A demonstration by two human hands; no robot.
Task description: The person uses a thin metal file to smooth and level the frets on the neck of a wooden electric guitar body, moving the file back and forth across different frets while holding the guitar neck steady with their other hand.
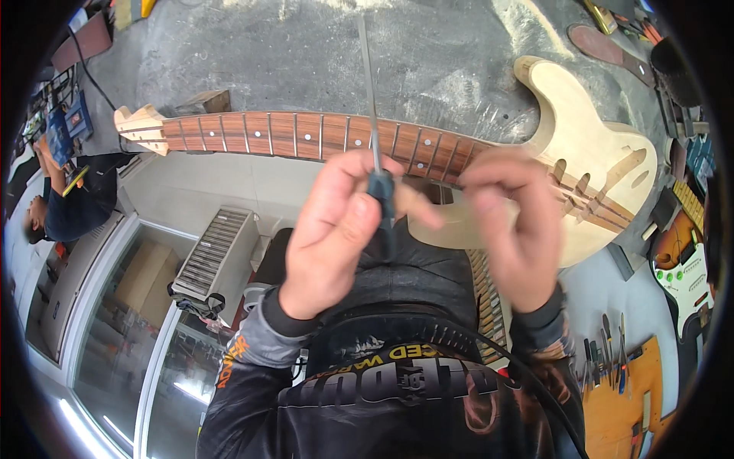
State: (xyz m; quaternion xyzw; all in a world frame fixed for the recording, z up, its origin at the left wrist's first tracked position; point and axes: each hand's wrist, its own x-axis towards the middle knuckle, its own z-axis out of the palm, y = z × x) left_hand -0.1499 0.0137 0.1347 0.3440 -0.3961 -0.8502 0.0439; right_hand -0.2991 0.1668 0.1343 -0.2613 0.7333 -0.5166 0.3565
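Note:
My left hand (332, 222) is closed around the dark handle of a slim file (368, 92), whose long grey metal shaft points away from me, above the neck. My right hand (521, 222) is raised to the right of it, near the body end of the neck. Motion smears its curled fingers, and I cannot make out anything in them. Below both hands lies an unfinished electric guitar with a pale wooden body (589, 126) and a striped brown fretboard (267, 134) with metal frets and round dot inlays. Its pale headstock (144, 130) is at the left.
The guitar rests on a worn grey bench (306, 61). Behind the neck sits a wooden block (205, 102). At the right are a sunburst guitar body (679, 264) and hand tools on an orange board (634, 367). Another person (73, 203) is at the far left.

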